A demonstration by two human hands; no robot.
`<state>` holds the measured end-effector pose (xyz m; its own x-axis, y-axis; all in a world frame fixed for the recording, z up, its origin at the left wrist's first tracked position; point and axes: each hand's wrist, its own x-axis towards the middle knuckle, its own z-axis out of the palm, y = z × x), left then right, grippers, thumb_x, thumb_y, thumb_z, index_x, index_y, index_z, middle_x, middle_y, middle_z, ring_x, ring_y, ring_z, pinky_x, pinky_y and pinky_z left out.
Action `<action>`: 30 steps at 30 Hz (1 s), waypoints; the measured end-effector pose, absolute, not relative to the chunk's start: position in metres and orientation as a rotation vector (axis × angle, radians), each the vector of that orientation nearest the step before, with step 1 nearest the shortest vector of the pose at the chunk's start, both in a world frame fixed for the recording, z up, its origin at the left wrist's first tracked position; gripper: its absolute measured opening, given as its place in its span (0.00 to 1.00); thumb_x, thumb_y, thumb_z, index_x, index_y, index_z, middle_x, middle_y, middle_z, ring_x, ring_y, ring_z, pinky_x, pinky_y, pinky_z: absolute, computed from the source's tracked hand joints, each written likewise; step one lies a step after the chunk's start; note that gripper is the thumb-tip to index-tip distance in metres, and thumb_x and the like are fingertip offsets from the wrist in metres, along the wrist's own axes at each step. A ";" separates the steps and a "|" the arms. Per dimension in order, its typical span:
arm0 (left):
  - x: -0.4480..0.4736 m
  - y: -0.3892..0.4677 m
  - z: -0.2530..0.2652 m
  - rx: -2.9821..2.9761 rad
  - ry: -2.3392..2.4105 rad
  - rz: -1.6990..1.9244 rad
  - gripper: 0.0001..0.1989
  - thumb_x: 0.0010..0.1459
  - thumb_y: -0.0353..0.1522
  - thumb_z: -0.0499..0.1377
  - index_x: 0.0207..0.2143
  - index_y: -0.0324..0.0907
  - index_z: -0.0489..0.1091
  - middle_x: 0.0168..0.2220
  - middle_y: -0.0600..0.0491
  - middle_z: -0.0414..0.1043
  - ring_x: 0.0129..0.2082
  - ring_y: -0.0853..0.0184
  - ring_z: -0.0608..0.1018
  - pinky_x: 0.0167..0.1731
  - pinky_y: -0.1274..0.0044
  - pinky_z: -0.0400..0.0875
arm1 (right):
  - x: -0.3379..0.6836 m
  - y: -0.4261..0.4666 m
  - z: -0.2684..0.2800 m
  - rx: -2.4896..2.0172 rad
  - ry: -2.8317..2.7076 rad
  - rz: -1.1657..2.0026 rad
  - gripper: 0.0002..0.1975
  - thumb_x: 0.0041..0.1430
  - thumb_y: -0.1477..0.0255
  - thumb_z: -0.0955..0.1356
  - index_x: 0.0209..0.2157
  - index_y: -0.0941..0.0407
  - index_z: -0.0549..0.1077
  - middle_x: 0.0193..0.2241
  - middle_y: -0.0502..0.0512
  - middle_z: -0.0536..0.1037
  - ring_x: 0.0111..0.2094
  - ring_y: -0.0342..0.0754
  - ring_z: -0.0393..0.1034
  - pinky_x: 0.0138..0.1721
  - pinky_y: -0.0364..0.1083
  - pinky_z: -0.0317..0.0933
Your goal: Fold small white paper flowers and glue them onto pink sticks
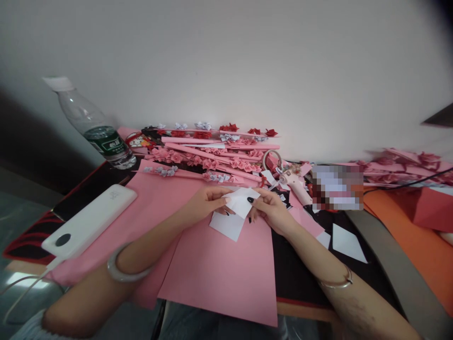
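A small square of white paper (239, 202) is held up between my two hands. My left hand (212, 202) pinches its left edge between thumb and fingers. On the other side, my right hand (269, 208) grips the right edge, its dark-nailed thumb lying on top of the sheet. Just below, another piece of white paper (229, 226) shows over the large pink sheet (226, 274); whether it lies flat on the sheet or is held by fingers underneath cannot be made out. Some fingertips are hidden behind the paper.
Pink paper flower stems (208, 160) pile along the wall. A water bottle (106, 137) and a white power bank (90, 219) stand left. Right are a tape roll (272, 159), a glue gun (295, 185), a white paper piece (348, 243) and orange paper (406, 236).
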<state>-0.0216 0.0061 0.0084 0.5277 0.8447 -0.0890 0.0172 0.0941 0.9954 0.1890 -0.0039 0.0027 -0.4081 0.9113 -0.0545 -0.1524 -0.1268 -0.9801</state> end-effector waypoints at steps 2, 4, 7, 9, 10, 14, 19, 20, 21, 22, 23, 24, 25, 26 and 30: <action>-0.022 0.005 0.010 1.300 0.820 0.739 0.17 0.53 0.34 0.57 0.46 0.39 0.68 0.38 0.48 0.75 0.31 0.69 0.77 0.32 0.79 0.70 | 0.190 -0.004 0.004 -0.906 -1.292 1.685 0.14 0.52 0.69 0.67 0.40 0.60 0.69 0.16 0.50 0.74 0.15 0.41 0.68 0.17 0.39 0.60; -0.023 0.005 0.011 1.239 0.802 0.745 0.17 0.53 0.34 0.58 0.46 0.40 0.69 0.36 0.49 0.75 0.31 0.69 0.77 0.32 0.79 0.70 | 0.190 -0.004 0.005 -0.888 -1.262 1.698 0.12 0.52 0.70 0.67 0.38 0.60 0.70 0.16 0.50 0.75 0.15 0.41 0.68 0.17 0.38 0.60; -0.023 0.004 0.012 1.165 0.784 0.755 0.17 0.53 0.34 0.58 0.45 0.40 0.69 0.32 0.50 0.76 0.31 0.69 0.77 0.33 0.78 0.70 | 0.190 -0.004 0.006 -0.872 -1.215 1.700 0.10 0.51 0.72 0.67 0.37 0.59 0.70 0.15 0.50 0.74 0.14 0.41 0.68 0.16 0.38 0.59; -0.023 0.005 0.011 1.135 0.785 0.770 0.16 0.52 0.34 0.59 0.44 0.39 0.70 0.29 0.51 0.75 0.29 0.70 0.77 0.33 0.78 0.70 | 0.190 -0.004 0.006 -0.875 -1.185 1.702 0.10 0.50 0.72 0.67 0.37 0.59 0.70 0.16 0.50 0.75 0.14 0.41 0.67 0.16 0.39 0.60; -0.024 0.005 0.010 1.118 0.788 0.782 0.15 0.52 0.34 0.59 0.43 0.39 0.70 0.29 0.51 0.75 0.28 0.71 0.76 0.32 0.78 0.70 | 0.190 -0.004 0.006 -0.878 -1.171 1.704 0.10 0.50 0.73 0.67 0.37 0.59 0.70 0.17 0.51 0.76 0.14 0.41 0.67 0.17 0.39 0.60; -0.025 0.006 0.007 1.030 0.744 0.838 0.11 0.52 0.31 0.59 0.39 0.39 0.72 0.27 0.52 0.75 0.26 0.72 0.76 0.32 0.78 0.70 | 0.192 -0.004 0.006 -0.860 -1.141 1.724 0.09 0.50 0.75 0.65 0.36 0.58 0.71 0.21 0.53 0.78 0.15 0.41 0.69 0.19 0.40 0.62; -0.024 0.006 0.009 1.079 0.762 0.822 0.10 0.52 0.32 0.57 0.38 0.39 0.72 0.29 0.51 0.75 0.30 0.69 0.76 0.35 0.76 0.70 | 0.192 -0.005 0.007 -0.851 -1.127 1.759 0.09 0.50 0.75 0.64 0.35 0.60 0.72 0.22 0.55 0.78 0.19 0.43 0.71 0.20 0.39 0.63; -0.024 0.005 0.010 1.157 0.801 0.823 0.11 0.52 0.32 0.57 0.38 0.39 0.72 0.31 0.51 0.75 0.31 0.68 0.76 0.34 0.75 0.70 | 0.192 -0.004 0.007 -0.853 -1.126 1.753 0.09 0.50 0.75 0.65 0.35 0.60 0.72 0.20 0.54 0.78 0.18 0.42 0.70 0.19 0.39 0.62; -0.023 0.005 0.011 1.252 0.842 0.824 0.12 0.52 0.33 0.58 0.39 0.39 0.72 0.34 0.50 0.75 0.31 0.68 0.76 0.34 0.75 0.70 | 0.191 -0.004 0.007 -0.850 -1.128 1.745 0.08 0.50 0.74 0.65 0.34 0.60 0.72 0.18 0.53 0.76 0.17 0.42 0.69 0.17 0.38 0.60; -0.022 0.004 0.012 1.357 0.882 0.822 0.13 0.52 0.34 0.57 0.39 0.39 0.72 0.36 0.49 0.74 0.32 0.67 0.75 0.34 0.76 0.70 | 0.190 -0.004 0.006 -0.844 -1.134 1.736 0.07 0.50 0.74 0.65 0.34 0.60 0.71 0.16 0.51 0.75 0.15 0.41 0.67 0.16 0.38 0.59; -0.022 0.004 0.012 1.462 0.915 0.819 0.13 0.52 0.34 0.57 0.39 0.39 0.72 0.37 0.49 0.74 0.33 0.67 0.74 0.33 0.76 0.69 | 0.190 -0.004 0.005 -0.838 -1.145 1.728 0.07 0.51 0.73 0.66 0.34 0.60 0.71 0.14 0.50 0.74 0.14 0.40 0.66 0.15 0.37 0.57; -0.021 0.003 0.012 1.552 0.940 0.824 0.13 0.53 0.35 0.56 0.38 0.39 0.73 0.37 0.49 0.73 0.34 0.67 0.74 0.33 0.77 0.68 | 0.189 -0.004 0.005 -0.837 -1.160 1.723 0.08 0.52 0.72 0.65 0.35 0.60 0.70 0.13 0.49 0.73 0.13 0.40 0.64 0.14 0.37 0.56; -0.021 0.003 0.012 1.623 0.963 0.842 0.12 0.53 0.35 0.56 0.37 0.39 0.73 0.36 0.49 0.73 0.34 0.67 0.73 0.32 0.78 0.68 | 0.188 -0.004 0.004 -0.839 -1.181 1.719 0.09 0.53 0.71 0.65 0.36 0.59 0.69 0.14 0.48 0.72 0.13 0.40 0.64 0.14 0.37 0.56; -0.021 0.003 0.012 1.675 0.990 0.869 0.12 0.54 0.35 0.55 0.36 0.38 0.73 0.35 0.49 0.72 0.34 0.67 0.73 0.32 0.78 0.67 | 0.187 -0.004 0.003 -0.842 -1.210 1.716 0.10 0.53 0.70 0.65 0.38 0.59 0.68 0.15 0.48 0.73 0.13 0.40 0.64 0.14 0.37 0.56; -0.021 0.002 0.011 1.709 1.081 0.955 0.11 0.54 0.35 0.55 0.33 0.37 0.72 0.33 0.50 0.70 0.34 0.67 0.72 0.33 0.78 0.66 | 0.182 -0.008 0.002 -0.887 -1.394 1.667 0.14 0.51 0.70 0.68 0.39 0.58 0.65 0.19 0.47 0.73 0.16 0.40 0.67 0.16 0.37 0.58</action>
